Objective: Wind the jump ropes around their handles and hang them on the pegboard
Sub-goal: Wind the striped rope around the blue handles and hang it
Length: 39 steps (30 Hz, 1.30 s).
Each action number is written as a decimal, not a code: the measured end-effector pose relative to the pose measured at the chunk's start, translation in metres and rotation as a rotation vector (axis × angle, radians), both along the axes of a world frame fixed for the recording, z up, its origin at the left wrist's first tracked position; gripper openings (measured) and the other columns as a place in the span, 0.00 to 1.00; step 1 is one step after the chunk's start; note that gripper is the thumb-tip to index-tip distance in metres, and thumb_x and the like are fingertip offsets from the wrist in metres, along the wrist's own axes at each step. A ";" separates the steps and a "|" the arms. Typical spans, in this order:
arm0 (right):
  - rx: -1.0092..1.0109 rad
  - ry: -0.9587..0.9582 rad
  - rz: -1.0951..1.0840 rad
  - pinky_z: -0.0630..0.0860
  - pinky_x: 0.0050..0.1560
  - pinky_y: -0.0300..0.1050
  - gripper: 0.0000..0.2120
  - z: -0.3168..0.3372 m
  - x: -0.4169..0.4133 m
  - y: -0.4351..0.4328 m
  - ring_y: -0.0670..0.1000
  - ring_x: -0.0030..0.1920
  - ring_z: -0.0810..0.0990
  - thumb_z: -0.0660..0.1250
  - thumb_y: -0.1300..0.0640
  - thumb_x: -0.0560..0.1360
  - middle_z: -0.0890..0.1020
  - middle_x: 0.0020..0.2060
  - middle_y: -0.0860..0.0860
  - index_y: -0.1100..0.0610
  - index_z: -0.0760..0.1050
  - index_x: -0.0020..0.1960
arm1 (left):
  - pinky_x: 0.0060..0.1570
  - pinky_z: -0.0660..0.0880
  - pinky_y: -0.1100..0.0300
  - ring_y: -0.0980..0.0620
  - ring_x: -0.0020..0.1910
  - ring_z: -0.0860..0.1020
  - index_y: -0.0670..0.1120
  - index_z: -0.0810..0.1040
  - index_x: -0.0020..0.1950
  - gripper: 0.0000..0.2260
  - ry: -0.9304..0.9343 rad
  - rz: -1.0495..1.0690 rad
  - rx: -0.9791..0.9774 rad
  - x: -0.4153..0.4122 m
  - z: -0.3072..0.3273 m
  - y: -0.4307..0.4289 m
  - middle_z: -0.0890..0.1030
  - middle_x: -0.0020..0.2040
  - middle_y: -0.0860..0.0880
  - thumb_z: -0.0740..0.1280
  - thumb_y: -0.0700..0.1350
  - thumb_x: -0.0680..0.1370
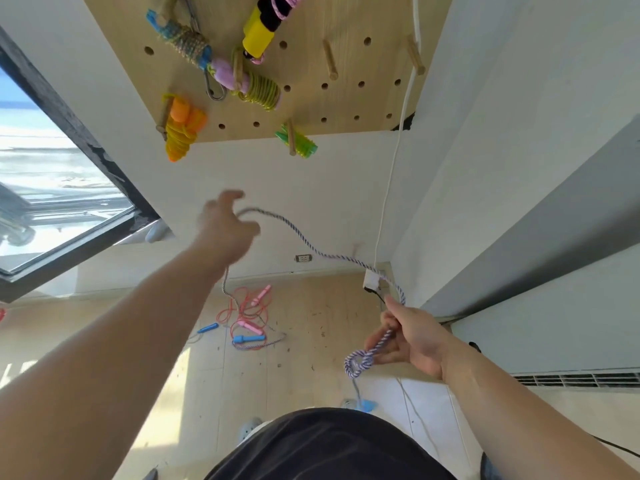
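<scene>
Five wound ropes [178,133] hang on the pegboard [346,109], mostly near its left and bottom edges. Striped rope [311,244] in work: right hand [412,341] grips it beside a small coil. Left hand [225,230] is blurred, rope running through it (grip unreadable). Pink rope [242,306] is still loose on the floor [138,341]. Estimate: over half done.

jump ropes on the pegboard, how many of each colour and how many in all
orange rope: 1
green rope: 1
tan rope on blue handles: 1
pink rope on a yellow and black handle: 1
yellow-green rope on pink handles: 1
total on the pegboard: 5
</scene>
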State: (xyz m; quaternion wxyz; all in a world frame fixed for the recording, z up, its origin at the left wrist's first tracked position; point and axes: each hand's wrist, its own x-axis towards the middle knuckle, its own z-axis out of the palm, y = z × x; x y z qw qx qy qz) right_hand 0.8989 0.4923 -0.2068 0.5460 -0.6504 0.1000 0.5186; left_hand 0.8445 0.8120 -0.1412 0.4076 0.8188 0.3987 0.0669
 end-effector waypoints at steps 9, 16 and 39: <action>0.410 0.121 -0.277 0.84 0.39 0.54 0.23 0.054 -0.005 0.041 0.66 0.45 0.86 0.56 0.42 0.84 0.80 0.35 0.61 0.54 0.65 0.34 | 0.55 0.75 0.62 0.56 0.54 0.82 0.48 0.83 0.57 0.11 0.048 -0.610 -0.707 -0.073 -0.022 -0.119 0.86 0.50 0.53 0.65 0.52 0.82; 0.365 0.086 -0.426 0.85 0.36 0.52 0.13 0.046 0.006 0.040 0.61 0.41 0.86 0.68 0.52 0.79 0.80 0.35 0.59 0.58 0.72 0.41 | 0.60 0.75 0.47 0.50 0.41 0.79 0.56 0.82 0.42 0.17 -0.004 -0.481 -0.531 -0.075 -0.021 -0.110 0.81 0.37 0.49 0.61 0.43 0.85; 0.338 -0.624 0.093 0.77 0.51 0.49 0.10 0.067 -0.018 0.049 0.54 0.43 0.79 0.61 0.61 0.83 0.82 0.40 0.55 0.58 0.75 0.43 | 0.64 0.72 0.45 0.42 0.51 0.81 0.47 0.81 0.45 0.12 0.030 -0.426 -0.446 -0.073 -0.015 -0.097 0.86 0.44 0.50 0.59 0.38 0.79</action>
